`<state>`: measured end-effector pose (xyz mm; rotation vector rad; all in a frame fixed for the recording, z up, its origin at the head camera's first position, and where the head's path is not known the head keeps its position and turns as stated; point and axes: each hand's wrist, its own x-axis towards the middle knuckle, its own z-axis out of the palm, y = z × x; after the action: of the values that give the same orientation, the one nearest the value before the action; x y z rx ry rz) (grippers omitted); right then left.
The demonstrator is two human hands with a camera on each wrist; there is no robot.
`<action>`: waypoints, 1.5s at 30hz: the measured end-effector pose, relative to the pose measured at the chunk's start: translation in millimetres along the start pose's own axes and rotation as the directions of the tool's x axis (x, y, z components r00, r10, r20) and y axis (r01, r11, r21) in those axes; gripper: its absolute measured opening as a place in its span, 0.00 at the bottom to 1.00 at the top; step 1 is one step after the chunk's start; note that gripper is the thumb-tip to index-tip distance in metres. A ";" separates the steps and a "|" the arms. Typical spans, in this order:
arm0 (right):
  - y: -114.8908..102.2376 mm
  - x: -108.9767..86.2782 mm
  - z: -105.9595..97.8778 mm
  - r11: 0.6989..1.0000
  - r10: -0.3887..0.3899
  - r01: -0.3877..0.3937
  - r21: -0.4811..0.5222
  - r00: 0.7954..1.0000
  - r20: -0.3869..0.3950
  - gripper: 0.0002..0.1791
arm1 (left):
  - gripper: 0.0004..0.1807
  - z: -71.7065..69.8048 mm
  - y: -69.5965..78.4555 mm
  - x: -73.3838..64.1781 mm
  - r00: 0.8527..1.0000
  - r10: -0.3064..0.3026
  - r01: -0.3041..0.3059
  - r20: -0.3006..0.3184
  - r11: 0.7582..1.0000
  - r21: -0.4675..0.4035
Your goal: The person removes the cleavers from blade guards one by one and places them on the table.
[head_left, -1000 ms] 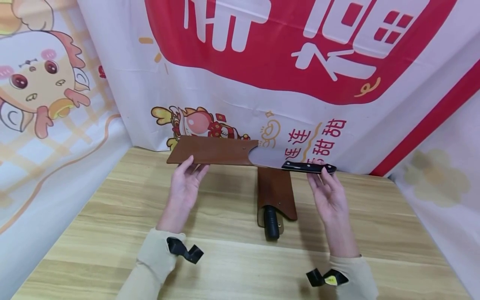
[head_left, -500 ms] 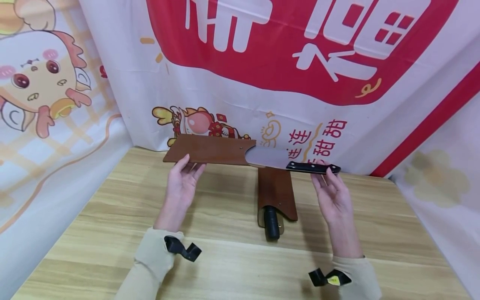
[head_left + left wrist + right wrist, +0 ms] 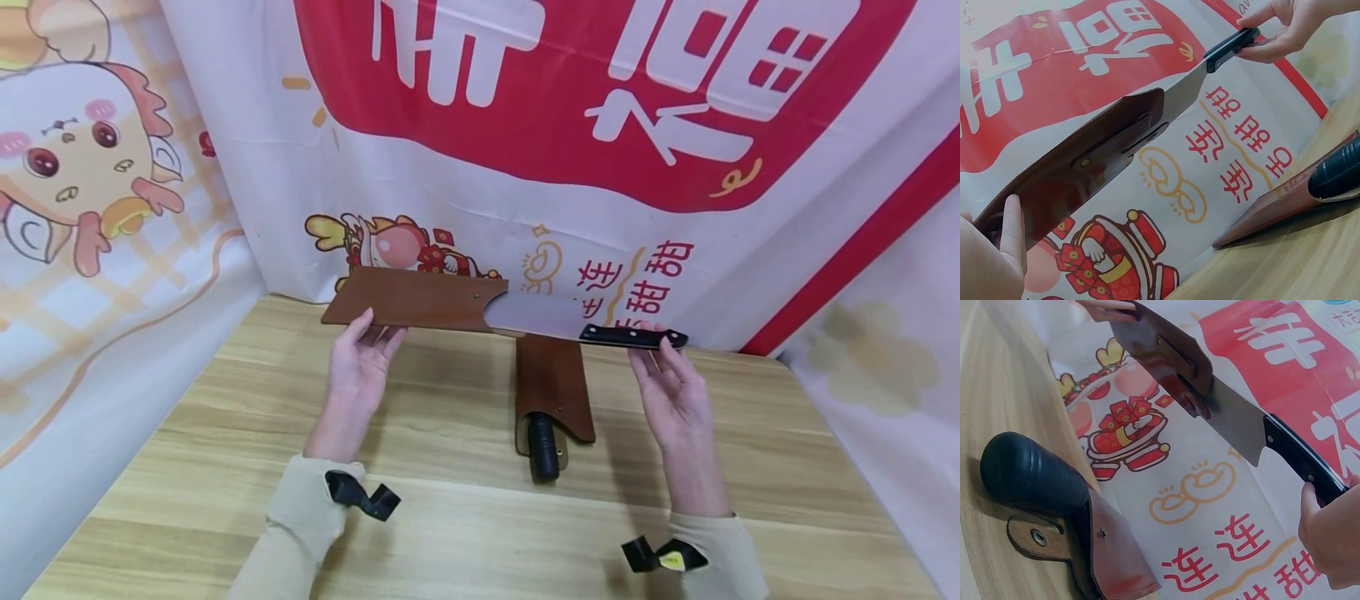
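A brown leather sheath is held level above the far side of the table, and my left hand grips its lower edge near the left end. From its right end sticks out a kitchen knife, part of its broad blade bare. My right hand pinches the black handle near its butt. The rest of the blade is hidden inside the sheath. In the left wrist view a strap with a metal snap shows on the back of the sheath.
A second brown sheath lies on the wooden table below, with a black ribbed handle sticking out toward me. Its strap lies unfastened. A printed red and white cloth hangs behind the table.
My right hand has moved right with the knife handle, and my left hand a little left with the sheath. More of the blade shows outside the sheath. The second sheath has not moved.
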<state>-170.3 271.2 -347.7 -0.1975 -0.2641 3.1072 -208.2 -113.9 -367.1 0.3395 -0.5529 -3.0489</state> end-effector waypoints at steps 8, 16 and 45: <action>-3.4 0.4 2.9 1.000 -0.004 0.004 -0.007 0.994 -0.113 0.21 | 0.02 -0.6 0.9 -0.1 1.000 0.018 -0.018 0.009 1.000 0.003; -4.9 2.3 4.3 0.997 0.030 -0.041 -0.058 0.983 -0.180 0.22 | 0.05 -1.4 2.2 0.0 0.999 0.030 -0.030 0.017 1.000 0.009; -16.1 -1.1 -5.5 0.983 0.057 -0.061 -0.175 0.998 -0.025 0.09 | 0.03 -3.8 16.7 2.8 0.999 0.039 -0.039 -0.025 0.999 -0.019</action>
<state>-168.5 288.0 -350.2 -0.2430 -0.5420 3.1372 -210.4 -131.0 -365.3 0.3602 -0.5224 -3.0062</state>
